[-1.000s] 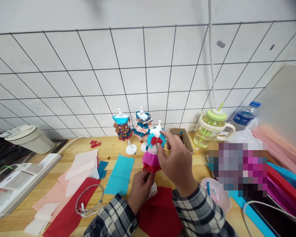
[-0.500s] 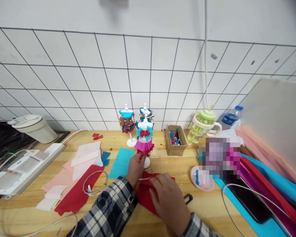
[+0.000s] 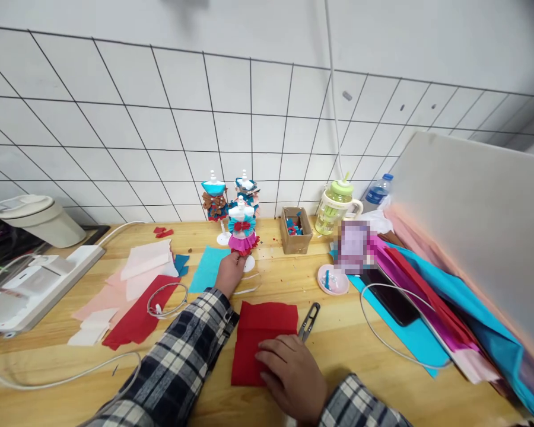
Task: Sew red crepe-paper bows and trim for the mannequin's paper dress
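In the head view, my left hand (image 3: 230,273) is closed around the lower part of a miniature dress form (image 3: 242,225), just under its skirt. The form stands upright, dressed in a pleated blue top with a red bow and a magenta skirt with red trim. My right hand (image 3: 293,375) rests on a red cloth piece (image 3: 253,350), fingers stretched flat over its lower right part. Thread snips (image 3: 310,320) lie beside the cloth's right edge. Behind the held form stand two more dressed forms, one with a blue and brown outfit (image 3: 214,201).
Left are pink fabric pieces (image 3: 145,261), a red strip (image 3: 137,320) under a coiled cable (image 3: 167,300), and a power strip (image 3: 48,290). A scrap box (image 3: 296,237), a cup (image 3: 333,207), a pink dish (image 3: 333,280), a phone (image 3: 391,296) and folded fabrics (image 3: 427,284) lie right.
The view has swung to the right. My right hand has drawn the red cloth toward me, away from the form's base; it now lies flatter. The snips show more fully. My left hand keeps its hold.
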`<state>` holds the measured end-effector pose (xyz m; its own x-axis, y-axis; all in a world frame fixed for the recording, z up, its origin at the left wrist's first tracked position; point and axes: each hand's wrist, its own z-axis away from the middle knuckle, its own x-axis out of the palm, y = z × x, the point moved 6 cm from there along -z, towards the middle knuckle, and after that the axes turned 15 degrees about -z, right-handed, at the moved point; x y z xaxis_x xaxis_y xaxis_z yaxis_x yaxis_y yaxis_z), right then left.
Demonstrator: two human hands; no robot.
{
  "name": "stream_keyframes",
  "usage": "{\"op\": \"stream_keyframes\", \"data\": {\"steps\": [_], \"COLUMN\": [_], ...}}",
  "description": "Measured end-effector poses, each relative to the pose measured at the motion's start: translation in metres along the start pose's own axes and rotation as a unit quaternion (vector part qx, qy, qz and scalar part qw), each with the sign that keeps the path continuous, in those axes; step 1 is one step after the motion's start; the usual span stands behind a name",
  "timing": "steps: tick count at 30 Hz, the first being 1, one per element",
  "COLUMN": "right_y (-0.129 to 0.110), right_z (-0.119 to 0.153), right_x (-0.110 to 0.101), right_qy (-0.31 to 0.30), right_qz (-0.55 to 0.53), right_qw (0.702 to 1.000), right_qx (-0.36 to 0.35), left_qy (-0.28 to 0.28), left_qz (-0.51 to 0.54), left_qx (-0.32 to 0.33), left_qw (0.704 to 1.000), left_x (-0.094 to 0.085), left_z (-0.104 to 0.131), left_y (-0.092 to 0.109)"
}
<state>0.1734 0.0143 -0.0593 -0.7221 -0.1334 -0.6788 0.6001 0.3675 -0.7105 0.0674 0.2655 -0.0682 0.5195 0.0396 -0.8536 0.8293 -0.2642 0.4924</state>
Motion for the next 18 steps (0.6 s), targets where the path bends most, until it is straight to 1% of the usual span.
{"op": "stream_keyframes", "data": {"steps": [2, 5, 8, 10, 12, 14, 18], "right_y": [0.0, -0.004, -0.006, -0.006, -0.006, -0.007, -0.011], "right_z": [-0.001, -0.001, -0.001, -0.001, -0.001, -0.001, 0.0], "right_x": [0.001, 0.004, 0.004, 0.004, 0.003, 0.003, 0.001], "right_qy": [0.011, -0.005, -0.008, -0.002, 0.004, 0.002, -0.013], "right_qz": [-0.017, -0.032, -0.037, -0.043, -0.05, -0.059, -0.07], "right_qw": [1.0, 0.998, 0.997, 0.997, 0.996, 0.996, 0.994], "right_qx": [-0.013, -0.051, -0.07, -0.07, -0.068, -0.07, -0.079], "left_qy": [-0.008, -0.027, -0.05, -0.077, -0.107, -0.132, -0.149], "left_qz": [-0.032, -0.085, -0.146, -0.187, -0.222, -0.246, -0.261], "left_qx": [0.006, 0.014, 0.017, 0.024, 0.024, 0.022, 0.037], "left_qw": [0.999, 0.996, 0.988, 0.979, 0.969, 0.96, 0.953], "left_x": [-0.001, -0.009, -0.028, -0.043, -0.057, -0.066, -0.073], "left_z": [0.002, 0.005, 0.011, 0.019, 0.034, 0.053, 0.097], "left_y": [0.005, 0.012, 0.015, 0.012, 0.005, -0.005, -0.019]}}
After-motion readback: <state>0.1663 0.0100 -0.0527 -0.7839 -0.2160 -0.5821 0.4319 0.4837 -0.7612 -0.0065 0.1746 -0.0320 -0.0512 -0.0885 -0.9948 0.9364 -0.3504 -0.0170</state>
